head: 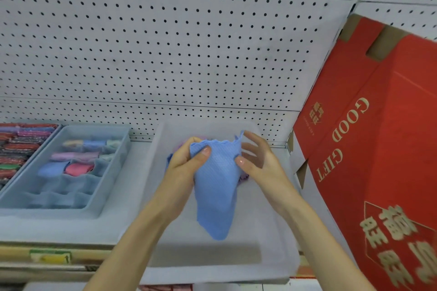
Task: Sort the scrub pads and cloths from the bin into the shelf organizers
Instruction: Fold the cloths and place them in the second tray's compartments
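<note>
A light blue waffle cloth (216, 186) hangs above the translucent white bin (272, 255) on the shelf. My left hand (186, 160) grips its upper left edge, thumb pressed on the front. My right hand (257, 158) pinches the upper right edge between thumb and a finger, the other fingers spread. A bit of purple cloth (243, 177) peeks out behind the blue one inside the bin. To the left sits a blue divided organizer (111, 172) holding rolled cloths in pale yellow, blue, lilac and pink. Farther left another organizer (21, 146) is packed with red and multicoloured scrub pads.
A large red gift box (378, 149) with gold lettering leans at the right, close to the bin. White pegboard (165, 42) forms the shelf's back wall. A price tag strip (49, 257) runs along the shelf's front edge.
</note>
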Action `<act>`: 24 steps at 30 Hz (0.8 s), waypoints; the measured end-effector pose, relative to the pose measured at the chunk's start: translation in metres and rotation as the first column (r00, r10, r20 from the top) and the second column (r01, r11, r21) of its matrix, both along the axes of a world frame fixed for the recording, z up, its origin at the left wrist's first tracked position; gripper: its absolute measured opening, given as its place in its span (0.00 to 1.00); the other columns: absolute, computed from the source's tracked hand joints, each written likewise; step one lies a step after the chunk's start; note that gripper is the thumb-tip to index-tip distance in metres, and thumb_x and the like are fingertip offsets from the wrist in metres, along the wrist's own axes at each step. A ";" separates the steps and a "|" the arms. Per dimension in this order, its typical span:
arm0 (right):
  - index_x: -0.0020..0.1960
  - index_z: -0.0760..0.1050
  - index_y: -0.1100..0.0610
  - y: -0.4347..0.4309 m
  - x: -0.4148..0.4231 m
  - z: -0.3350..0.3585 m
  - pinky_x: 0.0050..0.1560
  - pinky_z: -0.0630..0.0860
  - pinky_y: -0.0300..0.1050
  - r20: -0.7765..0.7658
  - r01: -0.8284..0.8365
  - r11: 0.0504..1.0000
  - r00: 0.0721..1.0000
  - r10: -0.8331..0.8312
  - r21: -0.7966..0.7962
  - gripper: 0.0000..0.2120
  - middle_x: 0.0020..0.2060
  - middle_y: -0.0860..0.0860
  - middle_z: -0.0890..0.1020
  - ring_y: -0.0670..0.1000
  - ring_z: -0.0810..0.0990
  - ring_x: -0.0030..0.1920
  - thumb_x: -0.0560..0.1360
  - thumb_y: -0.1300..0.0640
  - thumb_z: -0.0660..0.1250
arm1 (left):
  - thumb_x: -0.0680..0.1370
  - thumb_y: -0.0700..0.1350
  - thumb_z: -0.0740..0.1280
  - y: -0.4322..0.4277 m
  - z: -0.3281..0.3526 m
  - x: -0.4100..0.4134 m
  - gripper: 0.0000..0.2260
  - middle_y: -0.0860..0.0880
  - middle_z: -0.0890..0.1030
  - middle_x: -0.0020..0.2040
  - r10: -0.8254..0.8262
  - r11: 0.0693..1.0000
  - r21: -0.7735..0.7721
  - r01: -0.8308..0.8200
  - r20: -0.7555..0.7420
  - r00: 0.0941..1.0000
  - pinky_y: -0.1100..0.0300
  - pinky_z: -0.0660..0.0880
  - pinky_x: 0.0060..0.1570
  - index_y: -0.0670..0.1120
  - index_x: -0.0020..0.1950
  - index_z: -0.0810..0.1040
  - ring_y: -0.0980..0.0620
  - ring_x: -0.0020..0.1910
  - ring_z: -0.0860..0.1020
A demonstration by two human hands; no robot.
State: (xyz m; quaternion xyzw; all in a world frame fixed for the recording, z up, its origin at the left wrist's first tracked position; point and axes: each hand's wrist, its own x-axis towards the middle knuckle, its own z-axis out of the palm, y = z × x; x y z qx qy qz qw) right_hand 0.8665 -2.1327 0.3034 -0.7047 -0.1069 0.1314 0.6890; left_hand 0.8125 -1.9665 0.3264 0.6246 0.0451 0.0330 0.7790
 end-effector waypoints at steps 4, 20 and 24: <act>0.52 0.73 0.48 0.007 0.001 -0.005 0.40 0.66 0.54 -0.115 0.024 0.981 0.993 -0.001 0.192 0.18 0.49 0.49 0.84 0.53 0.78 0.43 0.65 0.45 0.72 | 0.74 0.42 0.67 0.007 0.005 0.001 0.08 0.45 0.79 0.41 -0.033 0.997 -0.075 0.035 0.020 0.999 0.68 0.69 0.24 0.42 0.43 0.69 0.51 0.32 0.76; 0.38 0.79 0.48 0.008 0.007 0.013 0.35 0.66 0.51 -0.213 0.058 0.966 0.977 -0.004 0.250 0.04 0.36 0.53 0.79 0.57 0.70 0.37 0.69 0.50 0.72 | 0.66 0.59 0.68 0.025 0.002 -0.002 0.16 0.42 0.69 0.39 0.025 1.000 0.009 -0.025 -0.005 1.000 0.46 0.51 0.31 0.48 0.41 0.70 0.47 0.32 0.63; 0.40 0.81 0.49 0.012 0.009 0.015 0.41 0.64 0.52 -0.258 0.060 0.966 0.966 0.007 0.251 0.05 0.40 0.53 0.80 0.57 0.72 0.43 0.67 0.50 0.74 | 0.68 0.58 0.68 0.029 0.002 -0.003 0.15 0.42 0.71 0.42 0.032 0.999 0.030 -0.032 0.006 0.999 0.50 0.52 0.30 0.48 0.42 0.70 0.47 0.32 0.64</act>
